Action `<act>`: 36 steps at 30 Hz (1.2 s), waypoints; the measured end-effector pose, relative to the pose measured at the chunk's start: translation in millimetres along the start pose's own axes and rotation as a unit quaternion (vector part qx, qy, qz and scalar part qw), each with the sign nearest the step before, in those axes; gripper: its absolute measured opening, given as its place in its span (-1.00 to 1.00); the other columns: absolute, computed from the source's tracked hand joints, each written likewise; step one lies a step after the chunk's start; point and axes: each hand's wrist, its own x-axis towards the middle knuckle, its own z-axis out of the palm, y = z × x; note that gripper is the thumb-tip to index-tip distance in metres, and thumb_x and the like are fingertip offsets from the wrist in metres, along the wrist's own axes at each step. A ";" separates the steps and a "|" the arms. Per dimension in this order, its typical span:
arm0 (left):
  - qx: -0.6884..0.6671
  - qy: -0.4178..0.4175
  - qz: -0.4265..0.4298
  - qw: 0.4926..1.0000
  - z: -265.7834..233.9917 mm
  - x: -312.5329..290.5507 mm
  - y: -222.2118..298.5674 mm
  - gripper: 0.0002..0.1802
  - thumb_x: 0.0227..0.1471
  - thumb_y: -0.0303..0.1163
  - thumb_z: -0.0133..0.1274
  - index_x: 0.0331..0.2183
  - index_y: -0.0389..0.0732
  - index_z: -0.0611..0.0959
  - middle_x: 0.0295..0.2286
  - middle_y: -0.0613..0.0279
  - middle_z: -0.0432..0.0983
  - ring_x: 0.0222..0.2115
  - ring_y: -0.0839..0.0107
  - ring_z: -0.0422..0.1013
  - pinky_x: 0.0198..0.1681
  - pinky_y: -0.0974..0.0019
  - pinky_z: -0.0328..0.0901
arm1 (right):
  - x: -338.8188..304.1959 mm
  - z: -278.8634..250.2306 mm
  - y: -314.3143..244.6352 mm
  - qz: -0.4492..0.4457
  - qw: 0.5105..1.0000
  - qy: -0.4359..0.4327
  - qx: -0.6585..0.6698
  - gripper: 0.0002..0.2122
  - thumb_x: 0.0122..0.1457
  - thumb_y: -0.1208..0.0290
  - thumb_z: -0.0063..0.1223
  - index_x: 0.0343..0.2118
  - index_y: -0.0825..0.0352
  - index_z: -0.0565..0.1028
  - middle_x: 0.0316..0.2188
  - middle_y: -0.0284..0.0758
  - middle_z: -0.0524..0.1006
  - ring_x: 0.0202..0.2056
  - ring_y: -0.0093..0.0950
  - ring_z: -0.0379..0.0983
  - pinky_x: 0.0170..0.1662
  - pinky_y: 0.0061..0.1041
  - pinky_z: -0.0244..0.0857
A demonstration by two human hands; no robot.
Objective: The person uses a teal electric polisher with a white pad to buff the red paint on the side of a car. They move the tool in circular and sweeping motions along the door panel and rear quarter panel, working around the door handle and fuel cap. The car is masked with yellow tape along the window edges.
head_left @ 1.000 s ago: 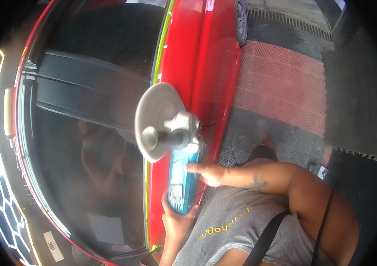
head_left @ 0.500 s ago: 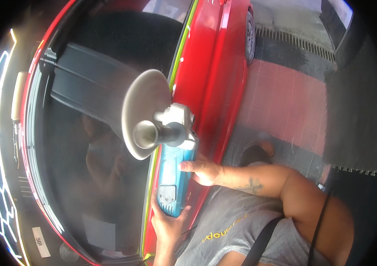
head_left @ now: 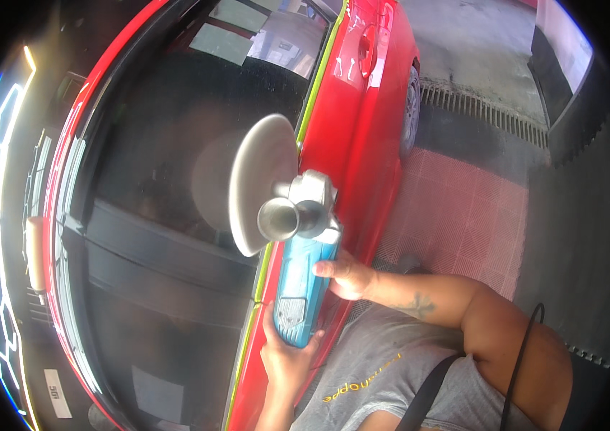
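Both my hands hold a blue rotary polisher (head_left: 305, 269) with a metal gear head and a stub side handle (head_left: 278, 219) facing up. My left hand (head_left: 287, 363) is wrapped around the rear end of its body. Further up, my right hand (head_left: 350, 275) grips the right side of the body, thumb on top. A pale round pad (head_left: 264, 187) stands on edge at the polisher's left, facing the dark car window (head_left: 175, 309). Its reflection shows in the glass, so the pad appears apart from it. Yellow-green masking tape (head_left: 312, 108) runs along the window's lower edge.
The red car door panel (head_left: 351, 136) lies beneath the polisher, with a door handle (head_left: 366, 56) farther off. A black cord (head_left: 517, 359) hangs over my right arm. Red floor tiles (head_left: 455, 208) and a drain grate (head_left: 484, 108) are at right.
My view has shifted forward along the car, so the window pillar sits lower and a door handle shows. The polisher appears slightly farther right, in the same two-handed grip.
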 end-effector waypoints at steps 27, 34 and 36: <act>0.009 -0.022 -0.077 0.997 -9.2 -60.5 -70.5 0.32 -0.17 -0.08 0.61 0.43 -0.06 0.13 -0.17 -0.25 0.72 -0.21 -0.16 0.70 -0.15 -0.08 0.62 | -25.1 13.9 79.9 0.064 0.997 -0.024 0.035 -0.33 0.20 0.25 0.48 0.31 0.27 0.39 0.17 -0.29 0.56 0.22 -0.35 0.48 0.32 -0.19 0.37; 0.006 -0.036 -0.101 0.994 -35.2 -140.9 -123.8 0.31 -0.18 -0.10 0.62 0.42 -0.11 0.16 -0.19 -0.20 0.73 -0.22 -0.10 0.71 -0.13 -0.03 0.61 | -67.1 40.8 164.5 0.116 0.991 -0.035 0.065 -0.37 0.18 0.34 0.51 0.28 0.22 0.41 0.13 -0.35 0.58 0.22 -0.39 0.47 0.33 -0.20 0.35; 0.002 -0.041 -0.111 0.993 -39.8 -149.2 -126.3 0.29 -0.17 -0.10 0.62 0.42 -0.12 0.17 -0.19 -0.20 0.73 -0.22 -0.10 0.71 -0.13 -0.03 0.61 | -72.4 44.6 173.7 0.118 0.990 -0.038 0.061 -0.37 0.19 0.35 0.50 0.28 0.23 0.42 0.12 -0.35 0.59 0.21 -0.40 0.48 0.32 -0.20 0.37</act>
